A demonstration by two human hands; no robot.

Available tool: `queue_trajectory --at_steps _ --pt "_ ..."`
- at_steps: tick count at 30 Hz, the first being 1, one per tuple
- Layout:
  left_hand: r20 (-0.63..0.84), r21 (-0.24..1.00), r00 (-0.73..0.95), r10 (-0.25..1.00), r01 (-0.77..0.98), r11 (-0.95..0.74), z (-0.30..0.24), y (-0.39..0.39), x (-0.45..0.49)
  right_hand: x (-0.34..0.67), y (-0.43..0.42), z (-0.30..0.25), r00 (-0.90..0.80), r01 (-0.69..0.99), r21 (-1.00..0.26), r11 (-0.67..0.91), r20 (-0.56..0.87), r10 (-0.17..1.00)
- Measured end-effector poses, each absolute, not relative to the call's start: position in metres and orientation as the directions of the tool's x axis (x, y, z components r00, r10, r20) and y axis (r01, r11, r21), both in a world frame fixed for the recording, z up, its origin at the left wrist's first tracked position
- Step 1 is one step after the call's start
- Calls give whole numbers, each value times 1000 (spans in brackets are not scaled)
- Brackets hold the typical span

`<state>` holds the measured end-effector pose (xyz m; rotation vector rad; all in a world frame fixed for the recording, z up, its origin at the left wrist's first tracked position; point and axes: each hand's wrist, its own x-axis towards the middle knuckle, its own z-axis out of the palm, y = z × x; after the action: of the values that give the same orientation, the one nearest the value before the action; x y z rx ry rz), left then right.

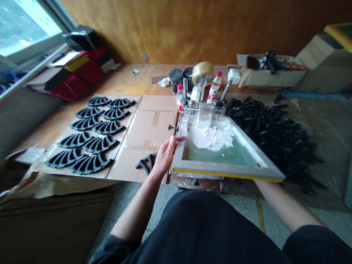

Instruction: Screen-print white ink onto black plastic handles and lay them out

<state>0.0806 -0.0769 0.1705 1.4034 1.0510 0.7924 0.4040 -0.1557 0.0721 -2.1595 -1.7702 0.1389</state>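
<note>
My left hand (165,156) grips the left side of a wooden screen-printing frame (228,168), thumb on top of its rail. The frame is tilted up at the near edge, with white ink (217,135) spread over its greenish mesh and a squeegee (205,113) standing at the far end. A black curved plastic part (145,163) lies on the cardboard just left of my left hand. My right forearm (280,205) runs under the frame's near right corner; the hand itself is hidden beneath the frame.
Rows of black fan-shaped parts (90,135) lie on flattened cardboard (148,128) to the left. A heap of black parts (275,132) is piled at right. Bottles (214,87), ink tubs (176,79), a tape roll (202,72) and cardboard boxes (264,75) stand behind.
</note>
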Motion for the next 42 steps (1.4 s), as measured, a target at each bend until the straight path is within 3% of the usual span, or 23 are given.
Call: queue_trajectory --at_steps 2,4,6,8,11,14,17,21,24,28,31,34,37,42 --pt "-252 960 397 883 218 176 138 -91 72 432 -149 85 349 904 -324 -278 186 919" --pt "-324 937 394 860 261 233 106 -99 69 440 -132 100 408 880 -375 -293 280 869" --pt "-348 912 355 868 340 227 78 -101 71 423 -107 114 323 902 -401 -157 388 863" --pt "-352 872 315 881 452 187 60 -100 74 391 -81 124 122 937 -346 37 427 896" --pt "-354 818 300 886 559 138 48 -97 76 342 -55 126 -58 953 -275 128 252 966" --pt "-346 796 307 887 596 104 45 -96 76 318 -58 115 -115 960 -247 131 79 990" --pt "-346 778 308 886 622 88 46 -96 75 315 -86 102 -246 941 -214 261 96 965" --pt "-358 769 311 880 633 89 46 -96 74 326 -126 103 -532 817 -202 540 95 841" --pt "-353 772 313 881 630 85 45 -96 75 341 -130 114 -626 752 -243 612 28 780" --pt "-361 787 307 881 607 111 46 -96 75 345 -111 120 -530 787 -337 516 58 846" --pt "-377 804 303 875 577 146 47 -96 74 335 -108 113 -432 838 -294 461 161 888" --pt "-379 827 313 871 537 167 47 -97 73 332 -120 109 -494 809 -285 514 142 858" --pt "-379 843 310 872 504 187 48 -97 73 338 -121 116 -512 782 -360 510 97 854" --pt "-380 895 335 862 369 251 68 -97 72 338 -70 141 -241 882 -378 283 155 958"
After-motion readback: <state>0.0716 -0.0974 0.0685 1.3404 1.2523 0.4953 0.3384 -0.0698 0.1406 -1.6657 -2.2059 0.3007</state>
